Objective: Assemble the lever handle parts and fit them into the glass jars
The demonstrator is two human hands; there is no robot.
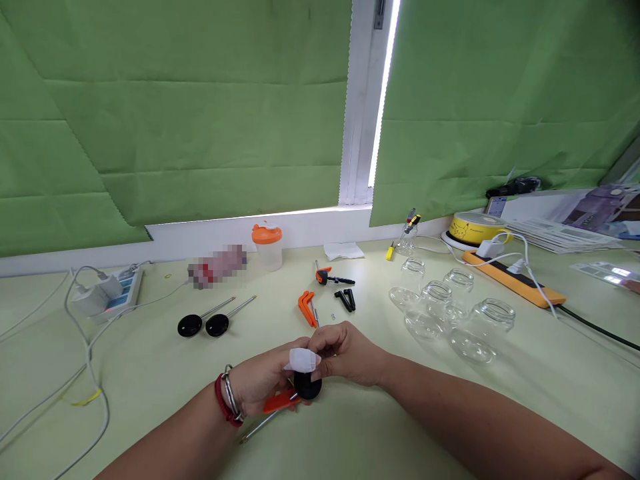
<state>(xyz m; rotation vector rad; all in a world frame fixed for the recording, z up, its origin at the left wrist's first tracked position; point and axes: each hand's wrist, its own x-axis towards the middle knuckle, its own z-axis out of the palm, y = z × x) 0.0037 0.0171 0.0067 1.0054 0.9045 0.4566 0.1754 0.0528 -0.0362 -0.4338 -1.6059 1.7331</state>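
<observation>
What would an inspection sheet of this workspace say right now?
Surface: pale green table, things spread across it.
Job's things: black disc and orange piece, both at the left hand; two more black discs with metal rods lie further left.
Clutter: clear jars at right; orange-lidded cup at back.
Hands: left holds the black disc; right hand has its thumb at the disc's upper edge.
Cables: white cables at left; black cable from the orange power strip.
Surroundings: green blinds, white window frame.

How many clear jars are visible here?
5. Four are clustered right of the right hand: front-right jar, front-left jar, back-left jar, back-right jar. The fifth jar, holding tools, stands farther back. Overlapping clear walls could hide another.
</observation>
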